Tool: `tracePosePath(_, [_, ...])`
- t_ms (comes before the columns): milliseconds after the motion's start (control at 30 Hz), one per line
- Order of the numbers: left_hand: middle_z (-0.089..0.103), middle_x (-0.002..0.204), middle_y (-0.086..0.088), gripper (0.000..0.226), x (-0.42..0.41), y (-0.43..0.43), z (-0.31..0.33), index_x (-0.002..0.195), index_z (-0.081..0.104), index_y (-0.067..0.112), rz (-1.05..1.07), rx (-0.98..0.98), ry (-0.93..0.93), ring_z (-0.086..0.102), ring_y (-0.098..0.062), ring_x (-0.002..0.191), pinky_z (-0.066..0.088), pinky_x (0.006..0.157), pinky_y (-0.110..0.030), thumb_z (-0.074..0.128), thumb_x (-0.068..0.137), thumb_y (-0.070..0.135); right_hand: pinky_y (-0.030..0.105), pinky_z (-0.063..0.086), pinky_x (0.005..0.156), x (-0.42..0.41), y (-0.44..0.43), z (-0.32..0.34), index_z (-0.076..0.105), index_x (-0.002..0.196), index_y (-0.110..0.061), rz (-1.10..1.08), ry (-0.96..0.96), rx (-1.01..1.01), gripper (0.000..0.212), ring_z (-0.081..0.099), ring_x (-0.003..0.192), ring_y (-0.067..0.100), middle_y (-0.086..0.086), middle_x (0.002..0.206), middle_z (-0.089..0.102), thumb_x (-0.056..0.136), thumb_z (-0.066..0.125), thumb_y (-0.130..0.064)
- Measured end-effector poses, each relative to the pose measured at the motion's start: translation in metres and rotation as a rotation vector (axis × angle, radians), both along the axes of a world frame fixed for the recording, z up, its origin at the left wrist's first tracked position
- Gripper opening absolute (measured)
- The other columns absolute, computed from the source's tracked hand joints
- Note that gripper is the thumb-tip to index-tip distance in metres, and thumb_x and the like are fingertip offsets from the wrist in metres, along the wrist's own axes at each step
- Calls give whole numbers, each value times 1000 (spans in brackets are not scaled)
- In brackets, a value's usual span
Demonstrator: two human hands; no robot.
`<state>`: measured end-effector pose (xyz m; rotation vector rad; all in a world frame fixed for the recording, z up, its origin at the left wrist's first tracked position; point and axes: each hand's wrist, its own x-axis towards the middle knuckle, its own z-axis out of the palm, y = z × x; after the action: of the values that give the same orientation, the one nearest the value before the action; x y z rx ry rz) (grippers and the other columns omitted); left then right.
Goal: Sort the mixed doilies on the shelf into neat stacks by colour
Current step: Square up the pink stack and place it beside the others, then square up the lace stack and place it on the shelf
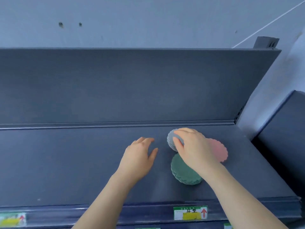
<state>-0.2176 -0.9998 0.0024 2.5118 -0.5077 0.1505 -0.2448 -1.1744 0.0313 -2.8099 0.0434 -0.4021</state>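
Observation:
On the dark shelf (66, 162) lie three groups of round scalloped doilies at the right. A grey stack (172, 141) sits furthest back, with my right hand (193, 147) closed over it, thumb on its left side. A green stack (183, 172) lies in front of it, partly under my right wrist. Pink doilies (219, 151) lie flat to the right, partly hidden by that hand. My left hand (140, 156) rests open on the shelf just left of the stacks, holding nothing.
The shelf has an upright dark back panel (132, 85) and a front rail with price labels (189, 213). Another dark shelf unit (283, 133) stands at the right end. A pale wall rises behind.

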Motion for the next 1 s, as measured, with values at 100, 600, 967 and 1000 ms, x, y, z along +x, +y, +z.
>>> tracePosePath(100, [57,124,7,38,-10,53,14,132,49,23,91,92,-58,52,-15,114,42,94,-28,42,97,37,34,44,93,7,54,12,64,111,-12,162,2,17,29,56,113,21,-2,115,67,97,45,-26])
tracePosePath(600, [59,124,10,36,-115,427,17,128,54,25,721,151,-57,54,-11,115,43,94,-25,45,95,38,26,35,100,4,454,12,56,129,-22,850,70,36,35,49,123,14,-7,133,58,98,41,-29])
tracePosePath(967, [62,117,10,33,-161,682,19,122,58,26,979,177,12,59,-10,104,50,87,-30,45,95,38,30,42,96,-9,740,8,60,125,-23,1074,134,62,34,56,115,18,-5,124,63,95,45,-30])
tracePosePath(1000, [62,115,10,32,-160,701,18,121,59,26,997,165,16,59,-10,102,50,86,-29,45,95,38,31,43,97,-7,762,5,60,125,-24,1088,139,62,34,56,114,18,-5,123,63,95,45,-31])
